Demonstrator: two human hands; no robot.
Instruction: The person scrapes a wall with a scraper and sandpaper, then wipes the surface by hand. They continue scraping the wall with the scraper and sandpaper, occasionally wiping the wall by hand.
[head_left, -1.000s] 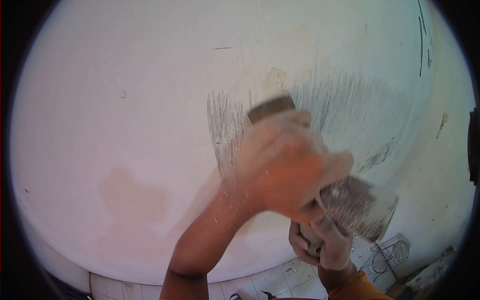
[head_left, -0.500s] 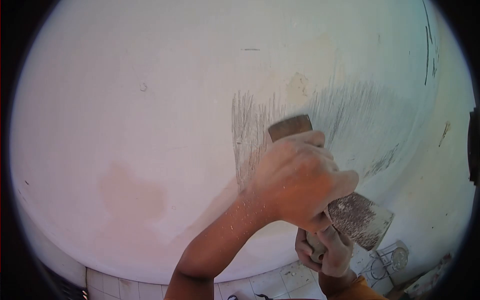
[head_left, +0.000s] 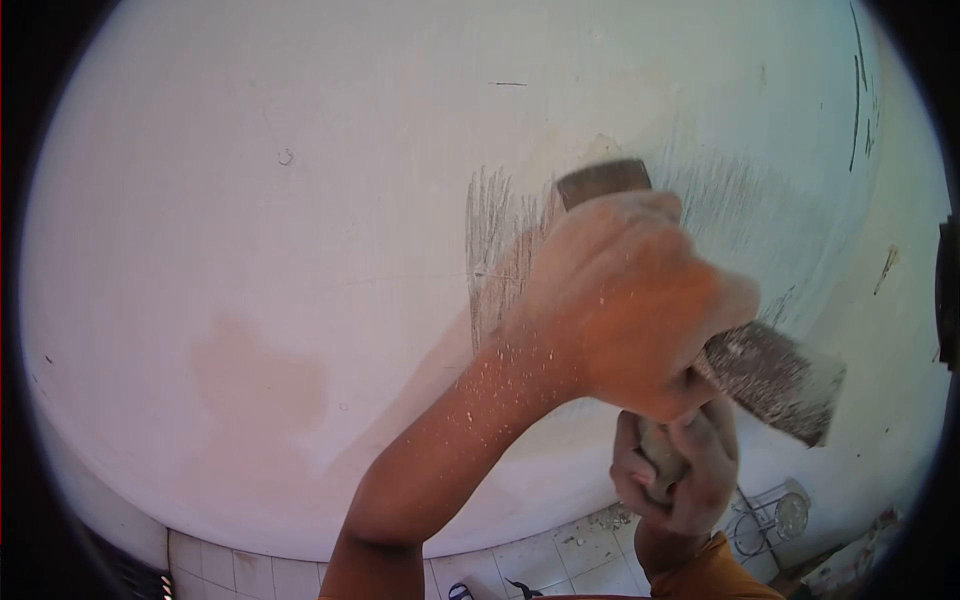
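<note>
My left hand (head_left: 635,300), dusty and blurred, is closed in a fist around a tool whose brown flat blade (head_left: 605,182) sticks out past the knuckles against the marked wall (head_left: 270,240). Just below it, my right hand (head_left: 680,468) wraps round a pale handle (head_left: 660,455). A wide scraper blade (head_left: 780,385), speckled with white dust, juts out to the right from beneath my left hand. Where this blade joins its handle is hidden by my hands. Dark vertical scratches (head_left: 490,240) run down the wall on both sides of the brown blade.
At the lower right stands a wire rack (head_left: 770,520) with a round part. Pale floor tiles (head_left: 480,572) with scattered debris (head_left: 610,518) lie along the wall's foot. Another wall surface (head_left: 890,330) is at the far right.
Both hands and the tools have moved up and to the right along the wall. The brown blade now sits higher, over the patch below the pale stain.
</note>
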